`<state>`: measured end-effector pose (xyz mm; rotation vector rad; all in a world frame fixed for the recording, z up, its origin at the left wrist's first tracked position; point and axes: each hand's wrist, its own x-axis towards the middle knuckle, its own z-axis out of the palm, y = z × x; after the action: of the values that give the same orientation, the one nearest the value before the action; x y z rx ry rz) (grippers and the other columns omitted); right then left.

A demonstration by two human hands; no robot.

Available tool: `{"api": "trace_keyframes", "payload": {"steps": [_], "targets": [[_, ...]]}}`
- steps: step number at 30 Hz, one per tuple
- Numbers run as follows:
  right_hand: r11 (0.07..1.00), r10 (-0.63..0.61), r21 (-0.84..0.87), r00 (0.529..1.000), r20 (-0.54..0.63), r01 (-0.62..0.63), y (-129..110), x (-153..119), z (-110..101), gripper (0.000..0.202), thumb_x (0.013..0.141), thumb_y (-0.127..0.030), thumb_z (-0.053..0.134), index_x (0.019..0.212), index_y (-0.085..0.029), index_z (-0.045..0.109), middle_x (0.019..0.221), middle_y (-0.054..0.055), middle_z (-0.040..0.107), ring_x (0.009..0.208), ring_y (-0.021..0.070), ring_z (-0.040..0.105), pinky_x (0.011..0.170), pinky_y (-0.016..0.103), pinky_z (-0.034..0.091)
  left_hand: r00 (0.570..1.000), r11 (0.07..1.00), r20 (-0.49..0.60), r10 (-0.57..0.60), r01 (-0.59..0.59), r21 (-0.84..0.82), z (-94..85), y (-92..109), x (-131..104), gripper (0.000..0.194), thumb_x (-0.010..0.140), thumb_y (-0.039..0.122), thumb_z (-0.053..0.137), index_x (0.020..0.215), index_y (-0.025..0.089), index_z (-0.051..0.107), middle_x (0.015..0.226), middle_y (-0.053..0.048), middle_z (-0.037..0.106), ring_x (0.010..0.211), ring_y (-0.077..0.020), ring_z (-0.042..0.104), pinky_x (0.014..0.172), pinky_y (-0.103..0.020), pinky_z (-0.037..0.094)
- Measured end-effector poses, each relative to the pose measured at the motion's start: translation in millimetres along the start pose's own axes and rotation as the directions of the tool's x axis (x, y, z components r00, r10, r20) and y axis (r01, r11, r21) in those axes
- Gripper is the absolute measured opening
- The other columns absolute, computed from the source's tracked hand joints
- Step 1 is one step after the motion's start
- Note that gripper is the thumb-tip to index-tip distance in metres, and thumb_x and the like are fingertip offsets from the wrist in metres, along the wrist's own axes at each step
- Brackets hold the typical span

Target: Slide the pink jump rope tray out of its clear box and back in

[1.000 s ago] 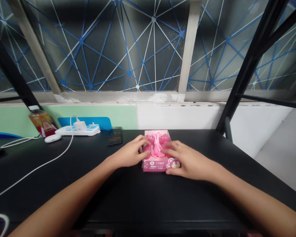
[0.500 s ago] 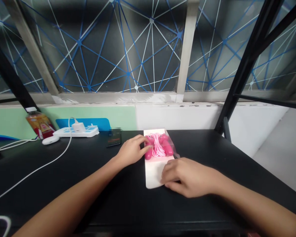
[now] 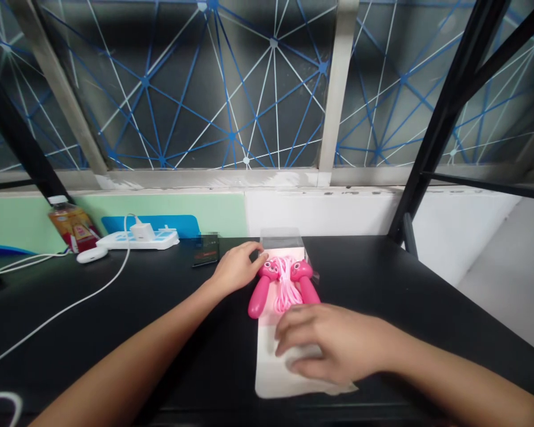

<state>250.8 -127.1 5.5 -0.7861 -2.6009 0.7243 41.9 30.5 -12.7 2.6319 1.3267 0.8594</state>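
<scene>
A jump rope with pink handles (image 3: 260, 296) and a bundled light pink cord (image 3: 285, 284) lies on a long white and pink card (image 3: 273, 367). Behind it, a clear plastic box (image 3: 281, 238) shows at the card's far end. My left hand (image 3: 240, 267) is at the left edge of the box, thumb and fingers apart, beside the left handle's head. Over the near part of the card is my right hand (image 3: 324, 341), its fingers spread and slightly blurred, just below the right handle.
On the black table (image 3: 196, 367) at the left are a white power strip (image 3: 160, 238) with a charger and cable, a white round-edged case (image 3: 92, 255), a dark phone (image 3: 206, 250) and a drink bottle (image 3: 73, 225). Black metal posts (image 3: 436, 130) rise at both sides.
The card and the jump rope have slid toward me, out of the clear box. My right hand has moved slightly nearer and its fingers have opened.
</scene>
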Motion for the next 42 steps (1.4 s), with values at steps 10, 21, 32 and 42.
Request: {"api": "trace_keyframes", "payload": {"steps": [10,21,32,42], "targets": [[0.992,-0.122,-0.008,0.985,0.119,0.123,-10,-4,1,0.033,0.085,-0.025,0.064,0.117,-0.020,0.068,0.121,0.005,0.068,0.116,0.0181,0.060,0.101,0.028,0.044,0.982,0.998,0.182,0.056,-0.057,0.001,-7.7,-9,0,0.051,0.098,0.053,0.032,0.135,0.025,0.055,0.148,-0.003,0.046,0.134,-0.0247,0.045,0.112,-0.037,0.033],[0.916,0.045,-0.329,0.873,-0.486,-0.230,28,-1,-19,0.021,0.093,-0.023,0.050,0.109,-0.021,0.065,0.106,0.009,0.065,0.099,0.0224,0.061,0.086,0.038,0.050,0.996,0.999,0.090,0.027,-0.025,-0.025,-16.5,2,-13,0.049,0.096,0.052,0.038,0.135,0.023,0.048,0.134,-0.011,0.051,0.101,-0.0233,0.063,0.087,-0.035,0.046],[0.925,0.222,-0.182,0.863,-0.453,-0.334,55,2,-12,0.029,0.085,-0.039,0.066,0.108,-0.022,0.064,0.099,0.005,0.060,0.082,0.0170,0.060,0.080,0.032,0.049,0.872,0.977,0.450,0.192,-0.126,-0.172,-47.3,25,-34,0.041,0.086,0.057,0.056,0.102,0.020,0.066,0.067,0.001,0.060,0.060,-0.0146,0.053,0.055,-0.025,0.032],[0.918,0.225,-0.203,0.867,-0.445,-0.342,49,-1,-17,0.025,0.086,-0.038,0.067,0.103,-0.020,0.066,0.087,0.003,0.061,0.070,0.0138,0.056,0.066,0.028,0.046,0.875,0.983,0.475,0.090,-0.001,-0.184,-45.7,18,-33,0.045,0.082,0.062,0.058,0.098,0.021,0.064,0.078,-0.001,0.071,0.061,-0.0161,0.062,0.055,-0.025,0.038]]}}
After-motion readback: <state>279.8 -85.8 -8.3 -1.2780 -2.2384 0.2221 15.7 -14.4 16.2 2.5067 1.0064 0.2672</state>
